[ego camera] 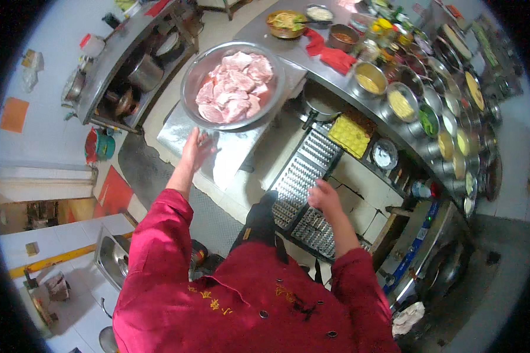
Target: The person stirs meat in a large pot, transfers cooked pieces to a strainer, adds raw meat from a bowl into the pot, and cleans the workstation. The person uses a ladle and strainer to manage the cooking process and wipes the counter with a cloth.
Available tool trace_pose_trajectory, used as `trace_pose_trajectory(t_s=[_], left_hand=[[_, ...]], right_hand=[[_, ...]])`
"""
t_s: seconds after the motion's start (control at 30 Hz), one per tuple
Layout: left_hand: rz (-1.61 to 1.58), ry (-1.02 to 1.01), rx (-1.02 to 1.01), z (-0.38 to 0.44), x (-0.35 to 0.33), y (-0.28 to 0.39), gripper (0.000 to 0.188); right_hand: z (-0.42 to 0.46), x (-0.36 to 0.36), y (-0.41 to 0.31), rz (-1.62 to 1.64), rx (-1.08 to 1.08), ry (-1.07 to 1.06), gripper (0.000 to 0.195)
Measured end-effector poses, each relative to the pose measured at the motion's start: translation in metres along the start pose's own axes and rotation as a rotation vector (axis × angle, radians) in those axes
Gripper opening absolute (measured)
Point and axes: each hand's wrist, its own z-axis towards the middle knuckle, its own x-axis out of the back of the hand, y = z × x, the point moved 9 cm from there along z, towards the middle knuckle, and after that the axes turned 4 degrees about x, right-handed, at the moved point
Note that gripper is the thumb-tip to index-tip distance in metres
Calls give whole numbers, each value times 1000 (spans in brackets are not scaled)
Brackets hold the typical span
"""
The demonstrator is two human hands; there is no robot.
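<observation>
My left hand (197, 149) reaches over the near left end of a stainless-steel table (176, 128), its fingers spread and nothing in them. Just beyond the fingertips stands a wide metal basin (190, 95) heaped with slabs of raw pale-pink meat (234, 88). I cannot tell whether the fingers touch the tabletop. Lower down at the right, my right hand (324, 196) hangs with its fingers curled into a loose fist, and no object shows in it. Below that hand lies a perforated metal floor grate (307, 167).
A curved steel counter (287, 48) carries several bowls of ingredients and a red cloth (335, 57). Under it are a yellow egg tray (349, 136) and a large pot (320, 103). A steel shelf unit (115, 61) stands left; a wok stove (424, 264) is at right.
</observation>
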Motion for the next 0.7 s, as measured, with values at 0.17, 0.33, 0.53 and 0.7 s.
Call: trace_pose_trajectory(t_s=[0.17,0.33,0.53,0.7], left_hand=[[24,-155,146,116,44,24,42],[120,-51,126,104,22,41,24],[263,-24,118,71,-5,46,35],[239,-129,290,62,-27,60,38]], right_hand=[[141,-174,-97,145,-34,-142,63],[226,-236,-116,-103,105,-174,45],[215,-199,-74,-186,-12,0,27],[143,-188,-96,-34,189,328,30]])
